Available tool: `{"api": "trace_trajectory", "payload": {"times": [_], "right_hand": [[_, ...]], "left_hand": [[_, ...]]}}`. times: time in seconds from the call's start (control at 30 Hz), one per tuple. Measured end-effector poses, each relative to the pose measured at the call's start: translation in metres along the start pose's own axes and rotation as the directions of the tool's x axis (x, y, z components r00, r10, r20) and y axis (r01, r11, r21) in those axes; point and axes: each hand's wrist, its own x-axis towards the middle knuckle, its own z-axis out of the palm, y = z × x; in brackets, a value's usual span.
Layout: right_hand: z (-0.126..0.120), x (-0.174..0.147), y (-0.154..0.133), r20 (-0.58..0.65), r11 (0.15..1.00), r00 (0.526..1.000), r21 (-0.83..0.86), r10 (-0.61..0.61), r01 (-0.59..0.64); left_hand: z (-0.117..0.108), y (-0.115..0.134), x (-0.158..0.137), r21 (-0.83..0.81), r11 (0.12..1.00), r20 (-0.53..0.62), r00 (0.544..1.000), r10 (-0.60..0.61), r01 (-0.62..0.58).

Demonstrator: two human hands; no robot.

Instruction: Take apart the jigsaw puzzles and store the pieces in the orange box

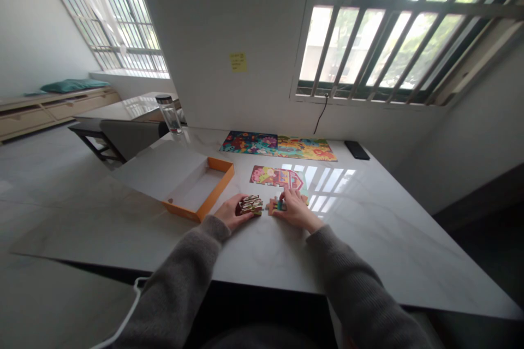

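Note:
My left hand (233,212) is closed around a stack of jigsaw puzzle pieces (251,204), low over the table. To its right, my right hand (297,209) has its fingers closed on a puzzle piece (278,205) at the near edge of a partly joined puzzle (278,176). That puzzle shows a pink figure and a red house shape. My right hand and its fingers cover part of it. Whether the held piece is joined to the rest, I cannot tell.
An orange open box (219,188) stands left of my hands. Two joined colourful picture panels (278,145) lie farther back. A black phone (357,150) is at the back right, and a glass bottle (169,115) stands at the back left. The white table (368,229) reflects window light.

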Motion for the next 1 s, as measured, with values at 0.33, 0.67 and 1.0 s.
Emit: {"api": "trace_trajectory", "payload": {"times": [0.33, 0.67, 1.0], "right_hand": [[0.0, -0.002, -0.025, -0.069, 0.61, 0.998, 0.791, 0.012, 0.048], [0.011, -0.01, -0.067, -0.156, 0.916, 0.974, 0.342, -0.164, 0.209], [0.006, -0.009, -0.061, -0.123, 0.931, 0.972, 0.286, -0.2, 0.228]], "left_hand": [[-0.004, 0.002, 0.002, -0.054, 0.999, 0.055, 0.998, 0.0, 0.003], [-0.006, -0.01, 0.004, -0.276, 0.958, 0.176, 0.984, -0.022, 0.071], [0.001, -0.015, 0.005, -0.277, 0.96, 0.118, 0.993, -0.004, 0.037]]}}
